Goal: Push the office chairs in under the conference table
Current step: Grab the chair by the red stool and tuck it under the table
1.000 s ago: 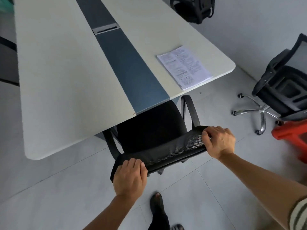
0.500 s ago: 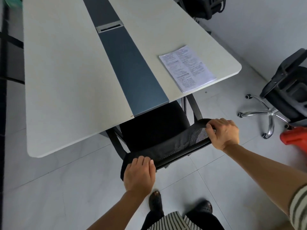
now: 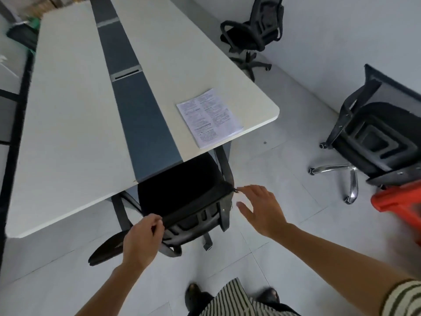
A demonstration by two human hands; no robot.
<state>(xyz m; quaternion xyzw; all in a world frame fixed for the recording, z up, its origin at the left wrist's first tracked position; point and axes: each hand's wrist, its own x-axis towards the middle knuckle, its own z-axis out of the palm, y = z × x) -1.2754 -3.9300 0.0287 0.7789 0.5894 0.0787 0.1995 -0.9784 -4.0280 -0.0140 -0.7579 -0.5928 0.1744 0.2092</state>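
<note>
A black office chair stands at the near end of the long white conference table, its seat partly under the tabletop. My left hand rests on the left end of the chair's backrest top, fingers curled over the edge. My right hand hovers open just right of the backrest, fingers spread and off the chair. Two more black chairs stand away from the table: one at the right with a chrome base, one at the far wall.
A printed paper sheet lies near the table's right corner. A dark blue strip runs down the table's middle. A red plastic object sits on the floor at the right edge. My shoes are on the grey tiled floor.
My right hand has let go of the backrest and opened. The chair has moved in towards the table, and the view has pulled back, showing more of the room.
</note>
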